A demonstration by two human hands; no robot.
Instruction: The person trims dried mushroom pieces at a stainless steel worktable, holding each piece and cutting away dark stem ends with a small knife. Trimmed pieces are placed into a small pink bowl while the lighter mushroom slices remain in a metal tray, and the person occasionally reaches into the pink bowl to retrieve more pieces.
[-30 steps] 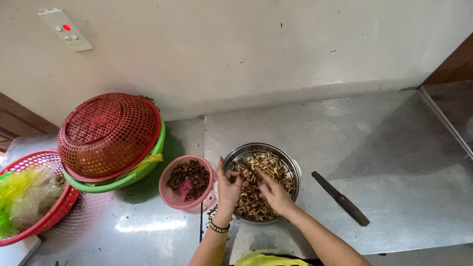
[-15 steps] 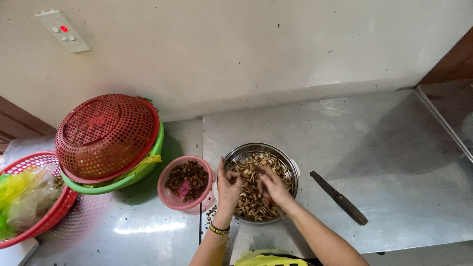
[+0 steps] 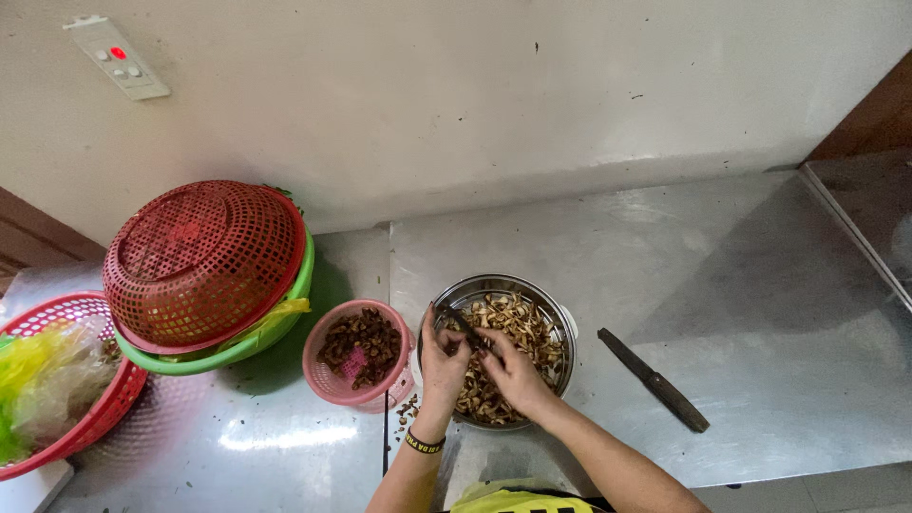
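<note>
At the far left edge a red plastic mesh basket (image 3: 90,418) holds crumpled yellow-green and clear bags. Beside it, an upturned dark-red plastic mesh basket (image 3: 201,261) sits like a lid over a lime-green plastic bowl (image 3: 275,328). Next comes a small pink plastic mesh basket (image 3: 328,378) filled with dark brown scraps, just beside and to the left of the round stainless-steel bowl (image 3: 560,328), which stands on the steel tabletop (image 3: 741,285) near its front edge.

Both hands are over the steel bowl, above its left half. The left hand (image 3: 443,366), with a dark beaded bracelet (image 3: 424,444) at the wrist, is closed around a small dark piece (image 3: 463,330); the piece sticks out of the fingers toward the upper left, its long axis slanting diagonally. The right hand (image 3: 513,372) lies touching it from the right, fingertips pinched onto the same piece, so both hands are equally close to it. What the piece is exactly is too small to tell.

Under the hands the bowl is heaped with pale tan and brown curled, dried-looking slices (image 3: 522,323), mostly showing on the right side.

Well apart to the right, a dark-handled knife (image 3: 653,379) lies flat on the tabletop, its long axis running diagonally from upper left to lower right, nearer the right hand.
</note>
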